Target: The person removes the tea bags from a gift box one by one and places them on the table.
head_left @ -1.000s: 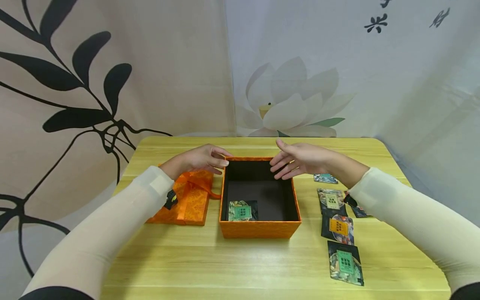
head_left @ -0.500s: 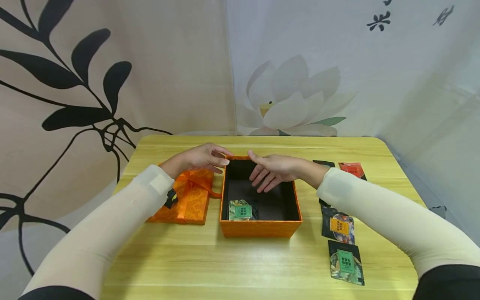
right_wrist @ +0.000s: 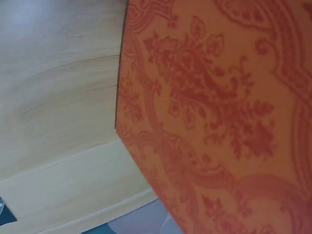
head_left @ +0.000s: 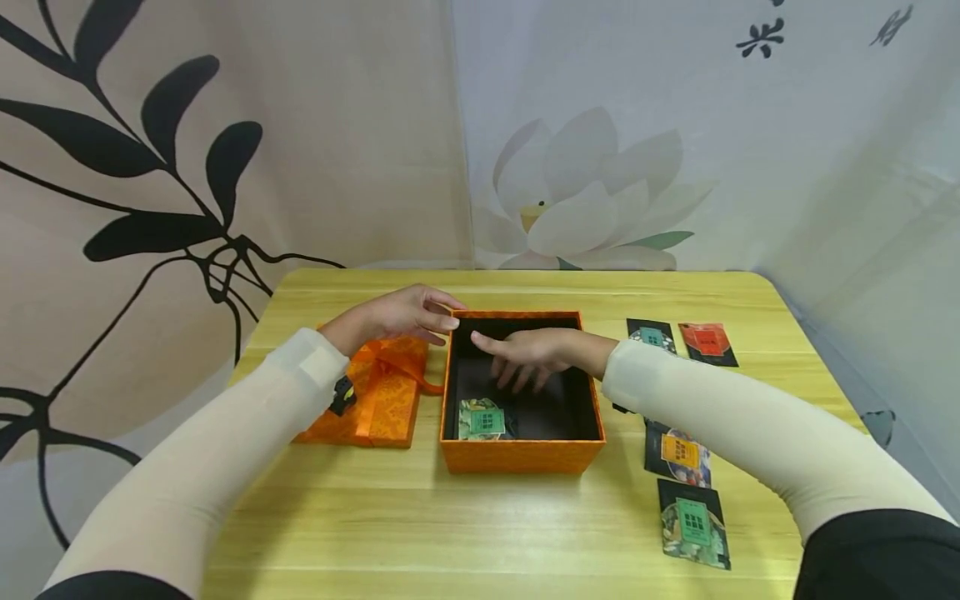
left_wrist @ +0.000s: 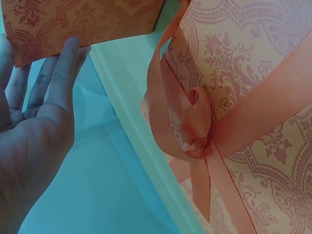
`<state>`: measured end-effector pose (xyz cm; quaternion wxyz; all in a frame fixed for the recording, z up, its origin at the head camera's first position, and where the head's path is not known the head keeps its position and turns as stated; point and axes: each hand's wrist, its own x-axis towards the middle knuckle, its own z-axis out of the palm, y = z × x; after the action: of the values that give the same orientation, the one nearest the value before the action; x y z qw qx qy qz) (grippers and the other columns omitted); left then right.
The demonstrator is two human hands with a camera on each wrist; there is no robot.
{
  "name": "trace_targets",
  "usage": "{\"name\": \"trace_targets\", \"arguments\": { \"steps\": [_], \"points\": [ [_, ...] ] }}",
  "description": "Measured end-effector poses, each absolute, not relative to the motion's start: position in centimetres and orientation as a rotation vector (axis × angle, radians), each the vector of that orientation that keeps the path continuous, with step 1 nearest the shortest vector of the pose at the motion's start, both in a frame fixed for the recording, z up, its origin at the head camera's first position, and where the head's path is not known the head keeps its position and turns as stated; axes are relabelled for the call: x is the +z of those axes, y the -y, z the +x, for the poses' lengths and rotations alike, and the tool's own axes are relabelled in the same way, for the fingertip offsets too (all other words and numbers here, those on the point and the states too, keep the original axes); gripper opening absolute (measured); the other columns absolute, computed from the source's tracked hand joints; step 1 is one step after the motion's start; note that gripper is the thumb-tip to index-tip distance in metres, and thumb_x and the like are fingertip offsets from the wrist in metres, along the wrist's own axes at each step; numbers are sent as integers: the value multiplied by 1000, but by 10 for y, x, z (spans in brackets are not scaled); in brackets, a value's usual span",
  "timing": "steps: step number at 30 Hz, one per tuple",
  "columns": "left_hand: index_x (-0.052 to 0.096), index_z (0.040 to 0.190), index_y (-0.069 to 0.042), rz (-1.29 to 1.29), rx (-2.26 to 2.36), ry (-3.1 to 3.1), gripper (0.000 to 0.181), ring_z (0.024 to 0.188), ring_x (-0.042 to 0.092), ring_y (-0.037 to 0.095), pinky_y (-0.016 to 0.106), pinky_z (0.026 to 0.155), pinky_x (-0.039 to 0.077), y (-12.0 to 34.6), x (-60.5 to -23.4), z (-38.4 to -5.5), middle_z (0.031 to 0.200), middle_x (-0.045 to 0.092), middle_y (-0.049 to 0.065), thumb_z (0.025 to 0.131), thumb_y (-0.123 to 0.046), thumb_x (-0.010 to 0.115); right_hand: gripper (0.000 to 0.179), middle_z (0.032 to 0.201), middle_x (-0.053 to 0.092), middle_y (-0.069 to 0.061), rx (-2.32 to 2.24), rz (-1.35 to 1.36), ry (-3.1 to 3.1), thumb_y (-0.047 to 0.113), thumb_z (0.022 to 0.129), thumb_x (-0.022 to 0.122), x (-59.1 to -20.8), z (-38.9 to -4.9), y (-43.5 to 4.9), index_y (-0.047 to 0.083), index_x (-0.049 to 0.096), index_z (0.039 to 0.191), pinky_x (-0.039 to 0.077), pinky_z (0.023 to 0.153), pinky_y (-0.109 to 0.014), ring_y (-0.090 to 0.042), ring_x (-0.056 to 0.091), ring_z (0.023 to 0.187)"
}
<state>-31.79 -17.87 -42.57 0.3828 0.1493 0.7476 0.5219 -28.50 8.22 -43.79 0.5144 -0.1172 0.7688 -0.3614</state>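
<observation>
An orange patterned gift box (head_left: 517,457) with a dark inside stands lidless mid-table. A sachet with a green label (head_left: 482,419) lies at its near left inside. My left hand (head_left: 411,318) touches the box's far left corner; in the left wrist view its straight fingers (left_wrist: 62,73) lie against the outer wall. My right hand (head_left: 528,354) reaches into the box, its loose fingers pointing down and its thumb spread; nothing shows in its grasp. Only the box's patterned side (right_wrist: 219,107) and the table appear in the right wrist view, the hand being hidden there.
Left of the box lies an orange lid (head_left: 382,404) tied with ribbon (left_wrist: 273,112). On the right are several sachets, including a red-labelled one (head_left: 708,342), an orange-labelled one (head_left: 678,454) and a green-labelled one (head_left: 693,523). My right sleeve (head_left: 720,408) covers part of them.
My right hand has moved left from the box's right rim and down into the box. My left hand has kept its place at the corner.
</observation>
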Motion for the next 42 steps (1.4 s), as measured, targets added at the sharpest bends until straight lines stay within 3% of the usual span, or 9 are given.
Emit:
{"name": "trace_targets", "arguments": {
  "steps": [10,22,27,32,37,42],
  "points": [
    [50,150,1,357,1344,-1898,48,142,47,40,52,107,50,177,-425,-317,160,40,19,105,-10,61,85,129,66,-20,-760,-278,-1816,76,99,35,-445,-282,-69,6,63,139,58,92,-60,-37,69,111],
    [50,150,1,351,1339,-1909,47,139,49,41,54,108,49,177,-426,-317,159,41,20,105,-9,60,76,122,71,-14,-627,-373,-1796,68,104,37,-445,-280,-67,6,61,140,54,100,-57,-30,64,120],
    [49,151,1,358,1347,-1899,48,140,48,41,59,112,44,178,-425,-317,160,40,21,106,-10,60,47,118,68,-10,-648,-409,-1786,40,106,58,-447,-279,-68,2,61,134,59,91,-49,-26,65,110],
    [48,151,1,367,1341,-1902,48,140,48,41,57,111,46,178,-425,-317,160,41,22,106,-10,60,11,97,64,-6,-682,-497,-1738,1,98,69,-449,-277,-68,0,66,108,61,80,-38,-17,63,88],
    [49,151,1,367,1330,-1913,48,138,50,41,53,108,50,178,-425,-317,158,42,22,105,-10,60,10,84,65,-5,-735,-502,-1749,-9,94,68,-448,-275,-67,0,68,98,62,74,-33,-15,65,77],
    [49,151,0,360,1326,-1918,48,138,51,41,53,107,50,178,-427,-318,158,43,21,105,-11,61,17,92,68,-9,-748,-489,-1798,-11,95,65,-445,-275,-69,-3,71,109,64,77,-35,-16,66,81]
  ]
}}
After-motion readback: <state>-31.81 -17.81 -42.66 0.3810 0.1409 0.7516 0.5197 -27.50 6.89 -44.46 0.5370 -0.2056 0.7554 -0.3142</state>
